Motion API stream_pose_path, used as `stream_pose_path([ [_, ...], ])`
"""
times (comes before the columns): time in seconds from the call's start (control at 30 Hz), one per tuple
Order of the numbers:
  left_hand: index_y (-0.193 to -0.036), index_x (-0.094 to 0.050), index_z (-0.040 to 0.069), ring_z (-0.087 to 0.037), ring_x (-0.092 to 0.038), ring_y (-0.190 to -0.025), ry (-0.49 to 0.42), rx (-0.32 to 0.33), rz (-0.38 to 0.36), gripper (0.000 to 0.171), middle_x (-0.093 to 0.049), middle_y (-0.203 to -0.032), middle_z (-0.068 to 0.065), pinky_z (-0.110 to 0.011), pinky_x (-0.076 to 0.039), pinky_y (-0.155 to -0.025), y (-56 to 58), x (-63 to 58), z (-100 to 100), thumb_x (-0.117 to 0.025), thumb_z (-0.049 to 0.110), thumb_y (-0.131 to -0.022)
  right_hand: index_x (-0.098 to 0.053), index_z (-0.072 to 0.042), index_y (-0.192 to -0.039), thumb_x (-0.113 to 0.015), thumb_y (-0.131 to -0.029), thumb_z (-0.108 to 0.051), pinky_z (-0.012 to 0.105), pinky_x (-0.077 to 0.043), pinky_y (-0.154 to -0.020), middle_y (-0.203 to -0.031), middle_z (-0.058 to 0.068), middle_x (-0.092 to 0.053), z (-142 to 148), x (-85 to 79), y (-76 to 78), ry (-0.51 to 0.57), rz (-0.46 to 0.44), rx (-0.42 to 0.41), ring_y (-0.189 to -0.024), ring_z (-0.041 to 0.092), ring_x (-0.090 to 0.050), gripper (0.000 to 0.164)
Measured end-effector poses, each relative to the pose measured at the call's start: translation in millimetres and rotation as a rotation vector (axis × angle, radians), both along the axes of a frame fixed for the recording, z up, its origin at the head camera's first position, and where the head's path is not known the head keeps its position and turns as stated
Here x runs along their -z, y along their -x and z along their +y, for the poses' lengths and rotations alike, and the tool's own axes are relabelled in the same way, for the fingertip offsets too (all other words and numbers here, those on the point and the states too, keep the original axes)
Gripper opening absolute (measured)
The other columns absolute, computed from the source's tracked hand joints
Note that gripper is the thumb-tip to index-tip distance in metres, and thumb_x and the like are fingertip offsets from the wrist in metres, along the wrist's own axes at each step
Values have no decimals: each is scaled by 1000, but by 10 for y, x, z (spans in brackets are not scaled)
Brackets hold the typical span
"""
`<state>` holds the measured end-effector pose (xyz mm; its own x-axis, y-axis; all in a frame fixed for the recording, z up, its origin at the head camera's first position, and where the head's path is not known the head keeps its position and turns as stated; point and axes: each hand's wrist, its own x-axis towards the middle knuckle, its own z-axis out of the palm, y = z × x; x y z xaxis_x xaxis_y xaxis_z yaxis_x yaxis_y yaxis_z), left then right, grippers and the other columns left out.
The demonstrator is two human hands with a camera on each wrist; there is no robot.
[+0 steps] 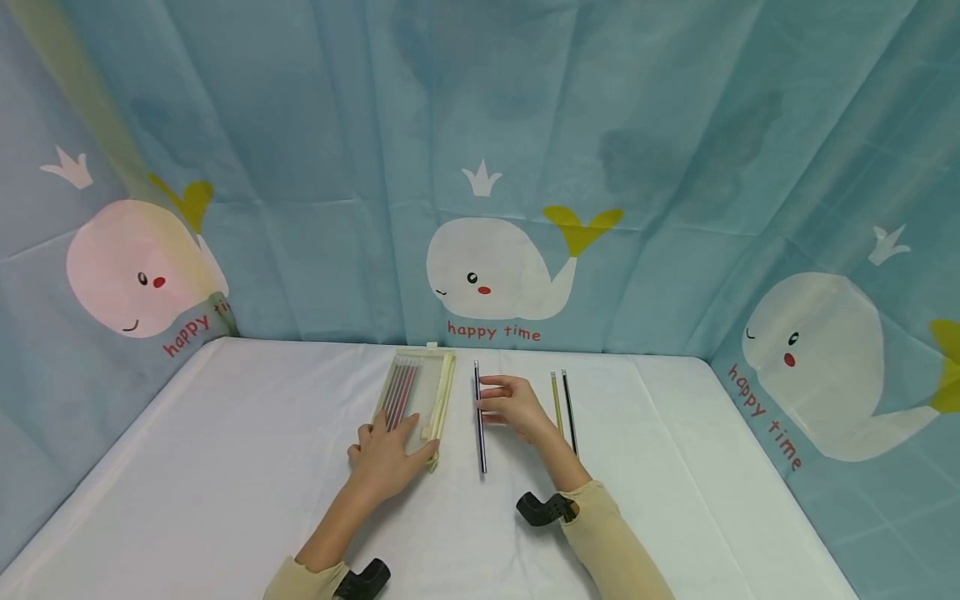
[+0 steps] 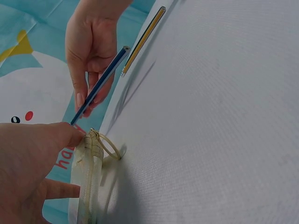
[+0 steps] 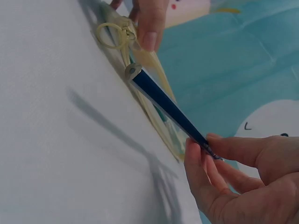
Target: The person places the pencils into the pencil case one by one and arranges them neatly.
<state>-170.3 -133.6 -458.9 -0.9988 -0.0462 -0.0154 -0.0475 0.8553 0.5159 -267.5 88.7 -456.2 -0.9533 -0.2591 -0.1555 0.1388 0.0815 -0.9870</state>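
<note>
My right hand (image 1: 513, 406) pinches a dark blue pencil (image 3: 163, 100) near one end between thumb and fingertips. The pencil's flat unsharpened end points toward the zipper side of a pale yellow, see-through pencil case (image 1: 431, 375). Spread across the near part of that case is my left hand (image 1: 390, 462), its thumb (image 2: 70, 135) at the zipper end beside a ring pull (image 2: 110, 145). Several reddish and dark pencils (image 1: 401, 392) show inside the case, partly covered by my left fingers.
A yellow pencil (image 1: 557, 400) and a black pencil (image 1: 567, 404) lie side by side on the white tablecloth (image 1: 675, 492), right of my right hand and partly behind its wrist. A blue curtain (image 1: 337, 275) with whales hangs along the table's back and sides.
</note>
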Motion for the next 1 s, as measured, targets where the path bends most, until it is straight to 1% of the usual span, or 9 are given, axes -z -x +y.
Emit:
stream_pose_path([
  [0.13,-150,-58,5,-62,-37,-133,-6,0,-2,69,-31,-158,-44,-75,-35,-94,-1,-5,-1,-65,51,-99,-61,9,-141,-71,-95,9,38,-64,-79,-111,22,-70,-59,1,9,-6,4,5,-85,15,-72,47],
  [0.23,-150,-58,5,-62,-37,-134,-12,1,-7,69,-31,-158,-44,-75,-34,-94,-4,-11,-3,-65,50,-99,-60,11,-140,-70,-94,10,37,-64,-77,-110,22,-70,-96,6,15,-6,12,2,-83,14,-72,47],
  [0.43,-151,-57,5,-62,-36,-134,-15,1,-11,69,-31,-158,-44,-75,-34,-94,-7,-20,-1,-65,50,-99,-62,12,-137,-71,-95,9,38,-64,-78,-114,27,-70,-161,19,34,-26,17,-3,-85,17,-73,44],
  [0.6,-151,-57,5,-62,-37,-134,-6,1,-10,70,-32,-158,-44,-76,-34,-94,-9,-16,-4,-64,51,-99,-63,13,-135,-72,-94,8,35,-64,-75,-114,28,-71,-219,54,62,-47,25,-11,-84,17,-74,43],
  [0.73,-151,-57,6,-61,-37,-133,-5,2,-9,70,-32,-158,-43,-75,-35,-94,-10,-13,-9,-64,52,-99,-63,13,-135,-73,-94,8,33,-64,-72,-112,26,-72,-269,74,86,-48,15,-12,-78,14,-72,42],
  [1.0,-151,-57,6,-61,-38,-132,-7,5,-2,71,-33,-157,-43,-75,-35,-93,-11,-13,-9,-65,53,-99,-65,12,-133,-75,-93,6,32,-63,-71,-109,23,-75,-374,103,136,-82,14,-2,-75,13,-72,42],
])
